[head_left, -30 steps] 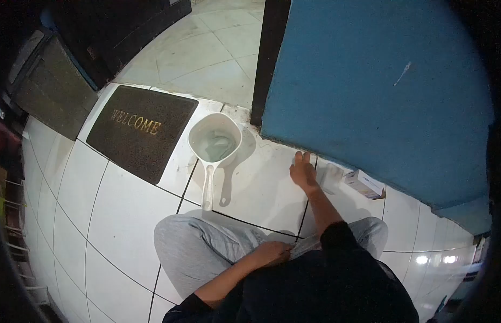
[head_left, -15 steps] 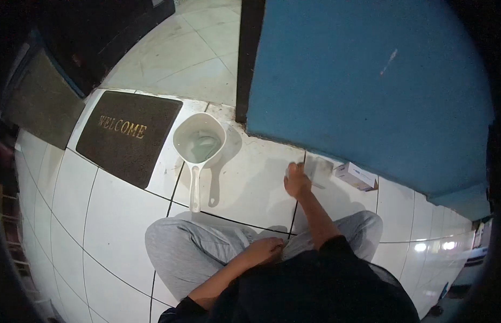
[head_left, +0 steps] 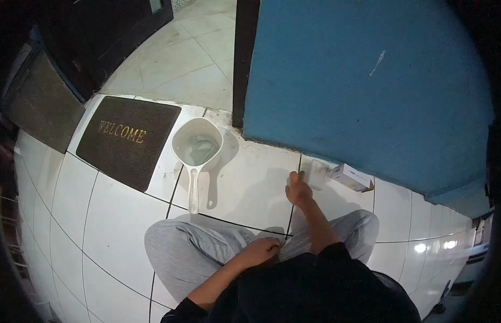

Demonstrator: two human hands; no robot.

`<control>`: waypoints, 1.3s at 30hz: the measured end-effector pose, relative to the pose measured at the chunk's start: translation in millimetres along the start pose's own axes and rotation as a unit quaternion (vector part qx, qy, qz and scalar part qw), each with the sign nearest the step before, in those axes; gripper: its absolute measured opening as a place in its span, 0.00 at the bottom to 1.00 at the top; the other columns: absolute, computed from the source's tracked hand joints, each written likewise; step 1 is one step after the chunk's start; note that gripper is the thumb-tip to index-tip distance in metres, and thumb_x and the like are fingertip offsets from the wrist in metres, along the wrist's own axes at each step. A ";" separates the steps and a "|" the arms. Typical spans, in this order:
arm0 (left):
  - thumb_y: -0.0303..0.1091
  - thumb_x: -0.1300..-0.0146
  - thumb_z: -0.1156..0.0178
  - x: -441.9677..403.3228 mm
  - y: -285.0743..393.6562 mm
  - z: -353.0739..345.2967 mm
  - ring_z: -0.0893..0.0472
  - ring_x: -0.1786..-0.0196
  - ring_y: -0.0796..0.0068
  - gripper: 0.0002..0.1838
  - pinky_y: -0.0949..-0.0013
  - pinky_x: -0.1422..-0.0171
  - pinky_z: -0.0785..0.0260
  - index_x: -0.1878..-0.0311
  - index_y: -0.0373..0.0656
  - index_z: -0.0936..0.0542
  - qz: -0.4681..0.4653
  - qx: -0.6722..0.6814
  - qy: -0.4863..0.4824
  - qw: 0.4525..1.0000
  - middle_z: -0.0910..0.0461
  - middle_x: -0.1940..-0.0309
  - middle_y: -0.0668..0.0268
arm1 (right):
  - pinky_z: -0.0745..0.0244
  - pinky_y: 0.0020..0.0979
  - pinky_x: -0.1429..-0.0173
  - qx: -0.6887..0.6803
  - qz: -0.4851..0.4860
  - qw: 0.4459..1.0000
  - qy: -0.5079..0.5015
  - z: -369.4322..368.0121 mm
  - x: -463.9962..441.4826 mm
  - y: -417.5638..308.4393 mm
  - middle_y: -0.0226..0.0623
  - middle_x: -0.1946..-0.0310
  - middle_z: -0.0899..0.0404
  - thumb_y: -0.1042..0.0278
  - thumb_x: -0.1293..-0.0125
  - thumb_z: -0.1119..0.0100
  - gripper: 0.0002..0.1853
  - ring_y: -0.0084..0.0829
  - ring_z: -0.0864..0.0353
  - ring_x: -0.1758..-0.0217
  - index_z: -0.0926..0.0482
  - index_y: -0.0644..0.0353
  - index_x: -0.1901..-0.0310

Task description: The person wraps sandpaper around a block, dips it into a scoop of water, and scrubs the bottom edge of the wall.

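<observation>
White floor tiles [head_left: 116, 226] spread around you as you sit with your legs folded. Farthest left is a dull, dark panel [head_left: 44, 102], and near it a dark mat [head_left: 118, 164] lettered WELCOME lies flat. Just right of the mat you have a white dipper [head_left: 181, 132], upright on the tiles with its handle toward you; it seems to hold water and something pale, too indistinct to name. Your left hand [head_left: 260, 252] lies low over your grey trousers [head_left: 178, 245], fingers curled; it cannot be told whether they hold anything. Farther right, your right hand [head_left: 299, 192] is near the floor, fingers bent and close together, and whether they grip something is unclear. Just beyond it is a faint see-through shape [head_left: 317, 174], then a small white box [head_left: 351, 178] at the foot of the blue wall [head_left: 363, 97].
</observation>
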State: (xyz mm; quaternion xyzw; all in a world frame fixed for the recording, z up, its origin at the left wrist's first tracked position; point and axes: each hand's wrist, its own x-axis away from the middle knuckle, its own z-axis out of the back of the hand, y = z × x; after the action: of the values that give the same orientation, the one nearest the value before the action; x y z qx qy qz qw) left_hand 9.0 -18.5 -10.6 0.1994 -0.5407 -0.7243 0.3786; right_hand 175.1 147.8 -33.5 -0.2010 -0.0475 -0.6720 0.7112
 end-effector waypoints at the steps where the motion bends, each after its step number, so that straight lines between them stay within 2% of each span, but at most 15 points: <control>1: 0.35 0.42 0.55 -0.5 2.4 -0.5 0.27 0.60 0.54 0.13 0.60 0.56 0.36 0.62 0.36 0.28 0.000 0.003 -0.003 1.000 0.27 0.66 0.52 | 0.32 0.43 0.49 -0.014 -0.005 1.000 -0.010 4.1 7.4 -2.2 0.62 0.44 0.52 0.62 0.43 0.52 0.25 0.57 0.36 0.47 0.48 0.62 0.48; 3: 0.36 0.41 0.55 0.6 8.7 1.3 0.28 0.59 0.51 0.12 0.57 0.55 0.37 0.61 0.38 0.28 0.056 0.027 -0.015 0.998 0.26 0.66 0.52 | 0.31 0.43 0.49 -0.019 -0.013 1.000 0.012 -1.8 -9.4 3.5 0.61 0.44 0.52 0.62 0.43 0.52 0.25 0.56 0.36 0.47 0.49 0.61 0.48; 5: 0.37 0.41 0.55 1.4 13.0 4.6 0.28 0.59 0.53 0.13 0.59 0.54 0.37 0.61 0.37 0.28 0.051 0.026 -0.012 0.998 0.26 0.65 0.52 | 0.31 0.43 0.50 -0.027 -0.020 0.999 0.038 -10.2 -34.5 12.3 0.60 0.45 0.51 0.62 0.43 0.52 0.25 0.55 0.35 0.47 0.49 0.61 0.48; 7: 0.39 0.41 0.55 1.5 12.8 6.2 0.27 0.59 0.55 0.14 0.61 0.54 0.36 0.62 0.36 0.28 0.043 0.022 -0.001 0.999 0.27 0.64 0.53 | 0.30 0.43 0.51 -0.025 0.006 0.993 0.115 -5.9 -58.2 20.1 0.56 0.45 0.50 0.62 0.43 0.52 0.25 0.53 0.34 0.48 0.49 0.61 0.48; 8: 0.39 0.41 0.55 1.8 9.8 4.4 0.27 0.58 0.54 0.14 0.61 0.54 0.36 0.62 0.37 0.28 0.038 0.026 0.002 0.999 0.27 0.64 0.53 | 0.30 0.43 0.51 -0.025 0.009 0.993 0.117 2.9 -67.6 18.5 0.56 0.45 0.50 0.62 0.43 0.52 0.25 0.53 0.34 0.48 0.49 0.61 0.48; 10: 0.38 0.41 0.55 1.8 4.9 3.3 0.28 0.58 0.54 0.14 0.61 0.54 0.37 0.62 0.37 0.28 0.032 0.029 0.012 0.999 0.27 0.65 0.53 | 0.29 0.42 0.52 -0.028 -0.080 0.996 0.022 27.2 -72.9 7.5 0.55 0.47 0.49 0.62 0.43 0.52 0.27 0.53 0.34 0.49 0.50 0.61 0.47; 14: 0.37 0.41 0.55 2.5 2.9 1.3 0.28 0.58 0.53 0.13 0.60 0.54 0.37 0.62 0.37 0.29 0.024 0.002 -0.001 1.000 0.27 0.65 0.53 | 0.30 0.42 0.52 -0.012 -0.050 0.997 0.058 17.0 -68.1 12.3 0.55 0.47 0.49 0.62 0.43 0.51 0.28 0.54 0.34 0.48 0.51 0.61 0.45; 17: 0.37 0.41 0.55 2.9 4.7 0.5 0.28 0.58 0.53 0.13 0.60 0.53 0.37 0.61 0.37 0.28 0.020 0.003 -0.001 1.000 0.27 0.64 0.53 | 0.30 0.40 0.50 0.001 -0.035 0.999 0.041 -12.5 -33.8 16.1 0.51 0.43 0.49 0.61 0.43 0.53 0.27 0.49 0.35 0.46 0.49 0.58 0.44; 20: 0.36 0.41 0.56 2.0 3.4 -1.3 0.28 0.57 0.51 0.13 0.58 0.54 0.37 0.62 0.38 0.28 0.014 0.009 0.006 1.000 0.27 0.64 0.52 | 0.31 0.43 0.49 0.062 -0.007 0.992 0.110 -34.8 -14.2 12.7 0.55 0.44 0.50 0.61 0.42 0.54 0.26 0.50 0.39 0.43 0.49 0.63 0.47; 23: 0.36 0.41 0.58 2.2 11.2 0.6 0.28 0.58 0.49 0.12 0.57 0.55 0.37 0.63 0.38 0.28 0.031 0.023 0.004 0.999 0.26 0.65 0.51 | 0.32 0.43 0.48 -0.034 -0.083 0.995 0.053 -12.5 -20.6 5.7 0.55 0.42 0.52 0.61 0.42 0.54 0.27 0.50 0.40 0.42 0.49 0.63 0.45; 26: 0.38 0.41 0.57 0.1 13.4 5.5 0.28 0.57 0.52 0.14 0.59 0.54 0.37 0.60 0.39 0.28 0.062 0.021 -0.014 0.998 0.26 0.62 0.52 | 0.32 0.42 0.48 -0.042 -0.050 0.995 0.081 -2.9 -55.1 16.3 0.54 0.41 0.52 0.60 0.42 0.53 0.27 0.51 0.37 0.44 0.49 0.60 0.44; 29: 0.39 0.40 0.56 -0.4 10.0 8.3 0.28 0.56 0.54 0.15 0.60 0.53 0.36 0.58 0.39 0.28 0.071 0.005 -0.029 0.997 0.26 0.61 0.53 | 0.31 0.42 0.49 -0.004 -0.028 0.993 0.117 10.5 -79.7 16.4 0.60 0.49 0.46 0.62 0.44 0.52 0.28 0.54 0.36 0.47 0.49 0.67 0.46; 30: 0.39 0.40 0.56 -0.3 8.3 7.8 0.27 0.57 0.54 0.15 0.60 0.53 0.36 0.58 0.39 0.28 0.063 0.000 -0.038 0.997 0.26 0.61 0.53 | 0.31 0.43 0.50 -0.029 -0.038 0.994 0.095 18.0 -79.6 13.9 0.60 0.49 0.46 0.62 0.45 0.52 0.29 0.55 0.34 0.49 0.49 0.66 0.46; 35: 0.37 0.41 0.55 1.2 13.1 6.1 0.27 0.58 0.54 0.13 0.61 0.55 0.36 0.61 0.38 0.28 0.056 0.011 -0.018 0.998 0.26 0.63 0.53 | 0.32 0.44 0.50 -0.051 -0.043 0.995 0.073 9.8 -49.2 10.8 0.61 0.47 0.49 0.61 0.45 0.51 0.29 0.56 0.33 0.51 0.49 0.63 0.45; 39: 0.37 0.41 0.54 -1.0 8.1 4.2 0.26 0.59 0.55 0.13 0.62 0.56 0.35 0.61 0.37 0.28 0.053 0.011 -0.016 0.998 0.26 0.64 0.53 | 0.28 0.41 0.55 -0.007 -0.068 0.995 0.075 -13.6 -8.2 2.1 0.56 0.45 0.48 0.58 0.43 0.53 0.27 0.50 0.33 0.47 0.48 0.61 0.46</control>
State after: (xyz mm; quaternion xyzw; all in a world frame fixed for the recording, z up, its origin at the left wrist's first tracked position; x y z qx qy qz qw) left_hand 9.4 -16.2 -1.8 0.1629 -0.5643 -0.7002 0.4059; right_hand 173.7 150.7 -49.2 -0.1517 -0.0032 -0.7320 0.6642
